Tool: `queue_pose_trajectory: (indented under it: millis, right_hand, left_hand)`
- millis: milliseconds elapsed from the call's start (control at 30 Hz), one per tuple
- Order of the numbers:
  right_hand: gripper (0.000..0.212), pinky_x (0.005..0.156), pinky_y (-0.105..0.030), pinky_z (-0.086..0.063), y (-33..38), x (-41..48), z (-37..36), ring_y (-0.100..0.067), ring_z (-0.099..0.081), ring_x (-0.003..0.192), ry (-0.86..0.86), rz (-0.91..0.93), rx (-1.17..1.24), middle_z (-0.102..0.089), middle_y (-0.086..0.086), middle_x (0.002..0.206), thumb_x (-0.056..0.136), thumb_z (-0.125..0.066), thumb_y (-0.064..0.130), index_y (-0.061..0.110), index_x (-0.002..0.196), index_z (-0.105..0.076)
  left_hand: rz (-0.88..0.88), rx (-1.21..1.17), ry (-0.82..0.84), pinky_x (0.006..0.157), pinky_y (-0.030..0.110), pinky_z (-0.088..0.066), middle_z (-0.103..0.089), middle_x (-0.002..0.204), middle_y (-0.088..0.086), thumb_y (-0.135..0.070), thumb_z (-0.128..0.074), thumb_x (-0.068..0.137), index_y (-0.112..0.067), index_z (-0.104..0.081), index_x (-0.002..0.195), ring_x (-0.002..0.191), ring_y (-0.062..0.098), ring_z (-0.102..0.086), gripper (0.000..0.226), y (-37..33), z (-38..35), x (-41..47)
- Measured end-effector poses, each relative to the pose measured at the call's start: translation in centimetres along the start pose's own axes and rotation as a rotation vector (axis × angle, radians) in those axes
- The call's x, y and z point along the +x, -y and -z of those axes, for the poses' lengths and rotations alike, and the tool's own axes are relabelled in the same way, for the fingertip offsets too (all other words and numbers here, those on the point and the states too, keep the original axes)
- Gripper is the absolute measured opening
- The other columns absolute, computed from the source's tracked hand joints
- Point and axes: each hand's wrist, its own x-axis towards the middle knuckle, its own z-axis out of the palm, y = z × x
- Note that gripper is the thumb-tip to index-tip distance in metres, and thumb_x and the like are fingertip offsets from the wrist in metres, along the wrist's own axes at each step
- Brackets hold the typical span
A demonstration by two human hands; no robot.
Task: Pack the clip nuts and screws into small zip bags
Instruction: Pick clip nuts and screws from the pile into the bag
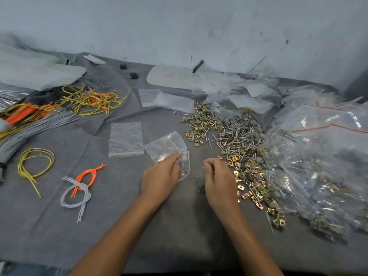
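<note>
Two hands [159, 177]; two black blocks [123, 66]; clip nuts [245, 176], screws [235, 136], zip bags [167, 148] uncountable

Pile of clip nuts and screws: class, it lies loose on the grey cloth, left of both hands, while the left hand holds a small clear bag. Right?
Not quite. The head view shows the pile of clip nuts and screws lying loose on the grey cloth right of both hands, beside the right hand; the left hand does hold a small clear bag.

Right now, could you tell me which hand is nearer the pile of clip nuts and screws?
Right. The right hand sits at the pile's left edge; the left hand, pinching a zip bag, is farther left.
</note>
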Motion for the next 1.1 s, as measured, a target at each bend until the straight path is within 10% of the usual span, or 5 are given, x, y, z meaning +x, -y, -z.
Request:
queue_pose_trajectory:
  millis: [267, 400, 567, 900, 1100]
  right_hand:
    - [0.022, 0.077, -0.038, -0.049, 0.1, -3.4, 0.0, -0.025, -0.056, 0.083, 0.025, 0.102, -0.276, -0.065, 0.000, 0.089, 0.081, -0.063, 0.033, 0.021, 0.095, -0.074]
    - [0.017, 0.076, -0.043, -0.051, -0.7, -3.4, -0.3, -0.033, -0.061, 0.082, 0.070, 0.178, -0.337, -0.067, -0.007, 0.092, 0.084, -0.070, 0.010, 0.015, 0.100, -0.073]
    - [0.024, 0.082, -0.043, -0.054, -0.9, -3.3, -0.5, -0.031, -0.065, 0.094, 0.026, 0.146, -0.154, -0.068, -0.010, 0.107, 0.096, -0.060, 0.006, 0.011, 0.118, -0.068]
    - [0.025, 0.068, -0.001, -0.043, -0.6, -2.9, 0.6, 0.000, -0.070, 0.083, 0.057, -0.033, 0.164, -0.069, 0.004, 0.101, 0.100, -0.052, 0.002, 0.016, 0.112, -0.070]
    - [0.029, 0.089, -0.022, -0.053, -0.7, -2.6, 0.7, 0.002, -0.067, 0.099, 0.068, -0.144, 0.261, -0.071, 0.014, 0.108, 0.093, -0.059, 0.005, 0.022, 0.115, -0.070]
  left_hand:
    - [0.012, -0.044, -0.011, 0.086, 0.039, -0.051, -0.070, 0.124, -0.005, -0.038, -0.042, 0.099, -0.043, -0.057, 0.134, 0.110, 0.028, -0.065, 0.038, 0.4, -0.1, 0.1]
    - [0.031, -0.060, -0.019, 0.087, 0.035, -0.048, -0.068, 0.128, -0.010, -0.038, -0.042, 0.098, -0.042, -0.058, 0.133, 0.115, 0.025, -0.063, 0.039, 0.4, -0.3, 0.0]
    - [0.026, -0.051, -0.021, 0.085, 0.036, -0.049, -0.069, 0.125, -0.010, -0.035, -0.045, 0.100, -0.043, -0.057, 0.133, 0.111, 0.024, -0.065, 0.036, 0.5, -0.4, 0.1]
    - [0.013, -0.033, -0.031, 0.085, 0.037, -0.053, -0.070, 0.123, -0.011, -0.036, -0.044, 0.101, -0.045, -0.055, 0.134, 0.107, 0.022, -0.067, 0.036, 0.4, -0.4, 0.1]
    - [0.014, -0.025, -0.018, 0.086, 0.038, -0.053, -0.070, 0.124, -0.011, -0.035, -0.044, 0.102, -0.045, -0.056, 0.134, 0.109, 0.022, -0.066, 0.036, 0.4, -0.3, 0.1]
